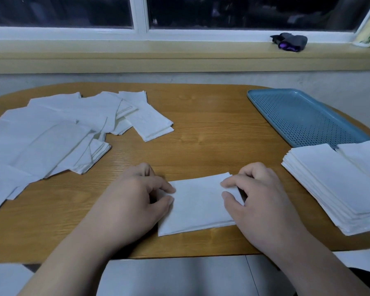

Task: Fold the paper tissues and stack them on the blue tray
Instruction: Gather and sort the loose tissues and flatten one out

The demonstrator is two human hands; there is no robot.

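Note:
A white paper tissue point(198, 205), folded to a rectangle, lies flat near the table's front edge between my hands. My left hand point(135, 199) pinches its left edge between thumb and forefinger. My right hand point(263, 199) pinches its right edge the same way, the other fingers curled. A loose heap of unfolded tissues point(51, 133) spreads over the left of the table. A neat stack of folded tissues point(338, 186) sits at the right, its far end overlapping the near rim of the blue perforated tray point(303, 116), whose grid is otherwise bare.
The wooden table point(209, 133) has a rounded outline and stands against a wall under a window sill point(179, 58). A dark cloth bundle with a purple patch point(291, 42) lies on the sill at the right. Pale floor shows below the table's front edge.

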